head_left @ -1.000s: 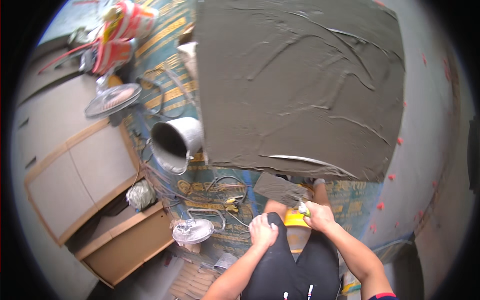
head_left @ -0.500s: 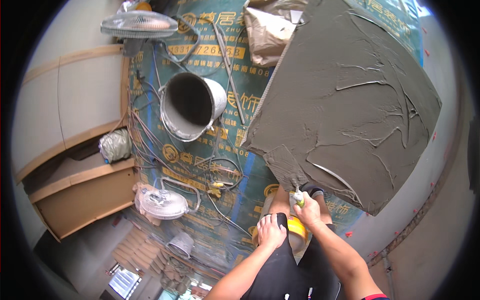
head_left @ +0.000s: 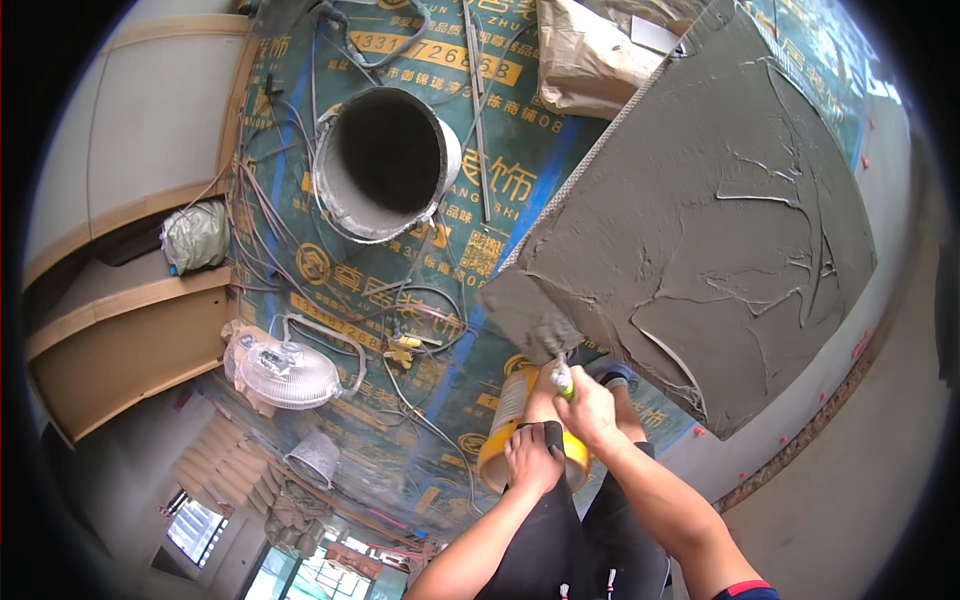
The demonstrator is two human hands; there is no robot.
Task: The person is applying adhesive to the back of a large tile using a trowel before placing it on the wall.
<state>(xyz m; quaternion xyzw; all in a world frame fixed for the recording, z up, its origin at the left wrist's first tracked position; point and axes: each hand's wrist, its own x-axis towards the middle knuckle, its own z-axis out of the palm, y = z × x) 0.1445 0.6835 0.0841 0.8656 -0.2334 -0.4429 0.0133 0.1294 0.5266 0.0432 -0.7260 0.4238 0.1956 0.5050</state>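
My right hand [head_left: 590,412] is wrapped round the green handle of a trowel [head_left: 530,318], whose flat blade is coated in grey mortar. The blade overlaps the near left corner of a large slab [head_left: 690,250] spread with wet grey mortar; whether it touches I cannot tell. Ridges and smears mark the mortar toward the slab's right side. My left hand [head_left: 535,460] lies on my left knee with its fingers spread, holding nothing. Below it a yellow bucket [head_left: 493,470] shows beside my legs.
A large mortar-stained bucket [head_left: 450,165] stands to the left on the green printed floor sheet [head_left: 480,250]. Cables [head_left: 270,215] and a long metal strip [head_left: 478,130] lie around it. A fan [head_left: 290,375], a brown paper bag [head_left: 590,60] and a small bucket [head_left: 313,458] are also about.
My right hand has drawn the trowel slightly to the left, toward the slab's near left corner. My left hand stays on the knee. The view has shifted a little.
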